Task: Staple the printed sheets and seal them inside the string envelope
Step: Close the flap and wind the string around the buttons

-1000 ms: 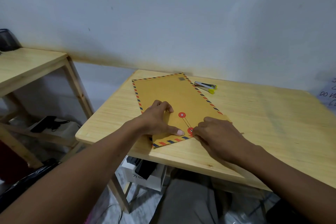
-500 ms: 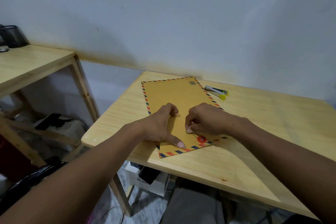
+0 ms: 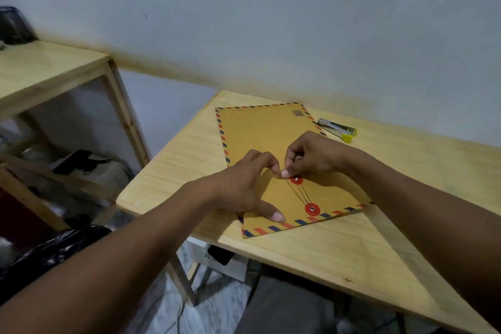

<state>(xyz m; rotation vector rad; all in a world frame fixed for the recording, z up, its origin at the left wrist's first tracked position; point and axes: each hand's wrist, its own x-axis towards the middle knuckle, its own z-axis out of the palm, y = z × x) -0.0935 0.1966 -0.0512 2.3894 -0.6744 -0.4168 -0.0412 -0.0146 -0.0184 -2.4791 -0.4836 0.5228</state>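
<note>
At frame centre the string envelope (image 3: 260,138) lay flat on the table (image 3: 352,238). Our left hand (image 3: 241,187) pressed it down, thumb splayed; our right hand (image 3: 311,157) pinched the string (image 3: 296,191) beside the upper red disc (image 3: 296,179).

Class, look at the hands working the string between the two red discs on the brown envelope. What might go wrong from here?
The right hand pinches the thin black string beside the upper red disc; if that grip slips, the loops may slacken. Only the left hand pins the brown striped-edged paper envelope, whose near corner lies close to the edge of the wooden table; it could swivel or slide off.
</note>
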